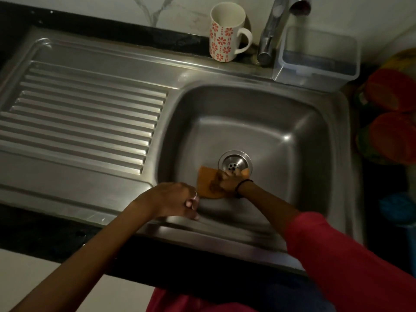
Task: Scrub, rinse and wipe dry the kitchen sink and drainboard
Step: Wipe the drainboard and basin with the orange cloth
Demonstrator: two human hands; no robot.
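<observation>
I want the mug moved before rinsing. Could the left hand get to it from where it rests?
Probably yes: the left hand rests on the sink's front rim, holding nothing, and only bare drainboard lies between it and the mug at the back ledge.

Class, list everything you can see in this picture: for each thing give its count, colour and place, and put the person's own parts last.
Sink: one, steel, right of centre.
Drainboard: one, steel, ribbed, left of the sink.
Drain: one, steel, on the sink floor.
Cloth: one, orange, on the sink floor beside the drain.
Mug: one, white with red flowers, behind the sink.
Tap: one, chrome, right of the mug.
Tub: one, clear, right of the tap.
Left hand: one, resting on the sink's front rim.
Right hand: one, pressing the cloth.
</observation>
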